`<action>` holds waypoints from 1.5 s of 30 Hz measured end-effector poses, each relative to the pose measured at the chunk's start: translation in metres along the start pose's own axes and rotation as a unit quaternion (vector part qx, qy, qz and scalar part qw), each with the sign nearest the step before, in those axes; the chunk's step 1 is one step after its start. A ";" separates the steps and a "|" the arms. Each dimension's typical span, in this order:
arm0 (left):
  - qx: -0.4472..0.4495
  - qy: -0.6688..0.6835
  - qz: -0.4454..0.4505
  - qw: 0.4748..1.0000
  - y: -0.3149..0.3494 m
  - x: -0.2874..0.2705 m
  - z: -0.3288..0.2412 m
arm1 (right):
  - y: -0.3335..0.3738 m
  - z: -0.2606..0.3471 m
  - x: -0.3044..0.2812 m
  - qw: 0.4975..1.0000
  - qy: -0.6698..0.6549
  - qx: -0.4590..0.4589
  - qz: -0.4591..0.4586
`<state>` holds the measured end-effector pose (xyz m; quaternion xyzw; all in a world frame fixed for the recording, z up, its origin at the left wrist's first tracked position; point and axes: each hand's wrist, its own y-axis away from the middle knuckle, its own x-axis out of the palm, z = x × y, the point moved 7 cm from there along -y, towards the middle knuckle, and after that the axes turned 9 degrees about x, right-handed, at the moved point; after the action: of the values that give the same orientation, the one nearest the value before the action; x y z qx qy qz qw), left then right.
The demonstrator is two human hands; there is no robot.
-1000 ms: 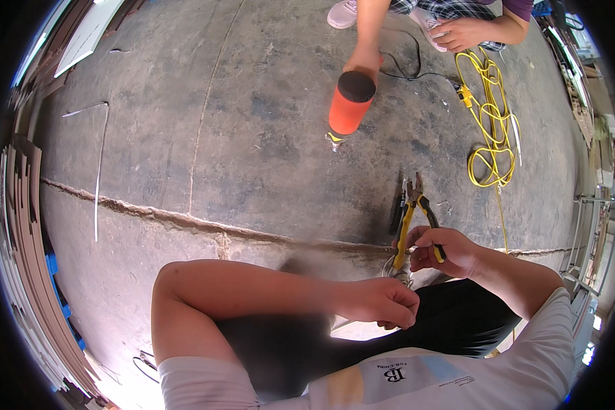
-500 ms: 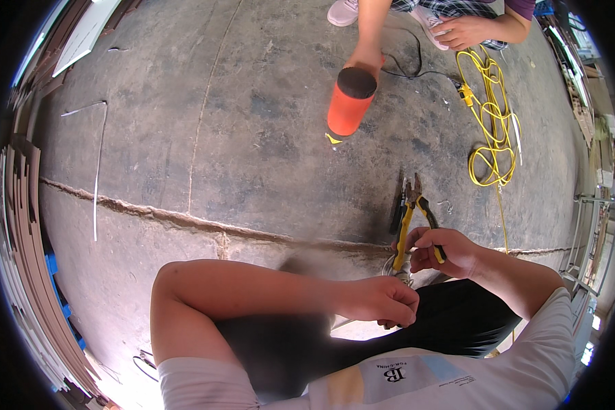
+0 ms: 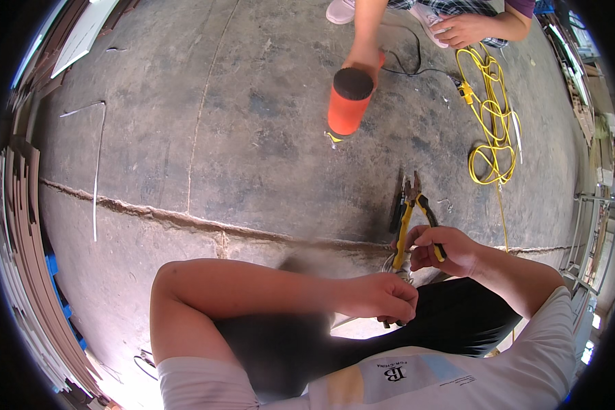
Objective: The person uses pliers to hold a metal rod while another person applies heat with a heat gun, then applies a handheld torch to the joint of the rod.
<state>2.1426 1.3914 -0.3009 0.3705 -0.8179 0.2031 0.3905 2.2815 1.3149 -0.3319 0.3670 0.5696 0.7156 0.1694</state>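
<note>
My right hand (image 3: pixel 451 249) is closed around the yellow-and-black handles of a pair of pliers (image 3: pixel 404 225). The handles are spread, and the jaws point away from me. Just left of and nearer than it, my left hand (image 3: pixel 387 299) is curled with its fingers pressed together. A bit of something dark shows under those fingers, but I cannot make out what it is. Some thin, pale wire-like strands (image 3: pixel 389 265) lie by the lower end of the left handle, partly hidden. A slim black tool (image 3: pixel 398 205) lies on the floor beside the pliers.
Across from me a person's hand (image 3: pixel 363 60) grips an orange, black-ended tool (image 3: pixel 348 109). A yellow cable (image 3: pixel 488 116) lies coiled at the far right. A bent white strip (image 3: pixel 100 164) rests on the left. A rough crack (image 3: pixel 184 217) crosses the concrete; stacked boards (image 3: pixel 22 205) line the left edge.
The orange tool in the other person's hand has shifted very slightly left. Both my hands and the pliers stay almost where they were.
</note>
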 end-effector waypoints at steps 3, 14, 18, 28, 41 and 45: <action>-0.001 0.004 -0.006 1.000 0.001 0.000 -0.001 | -0.001 -0.001 -0.001 1.000 -0.009 0.004 0.000; -0.003 -0.060 -0.056 0.997 0.002 -0.013 -0.002 | 0.002 0.001 0.003 0.999 0.032 0.006 -0.015; 0.015 -0.064 -0.088 0.994 0.002 -0.020 -0.002 | 0.003 0.000 0.001 0.999 0.028 0.006 -0.022; 0.018 -0.124 -0.147 0.981 0.007 -0.027 -0.007 | 0.003 -0.003 0.004 0.999 0.031 0.010 -0.023; 0.042 -0.268 -0.322 0.907 0.016 -0.055 -0.003 | 0.002 -0.007 0.005 0.999 0.019 0.016 -0.020; 0.054 -0.294 -0.321 0.899 0.014 -0.057 0.005 | 0.000 -0.009 0.004 0.999 0.026 0.027 -0.030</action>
<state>2.1532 1.4230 -0.3495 0.6759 -0.7203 -0.0076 0.1561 2.2726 1.3116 -0.3314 0.3355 0.6033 0.7042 0.1657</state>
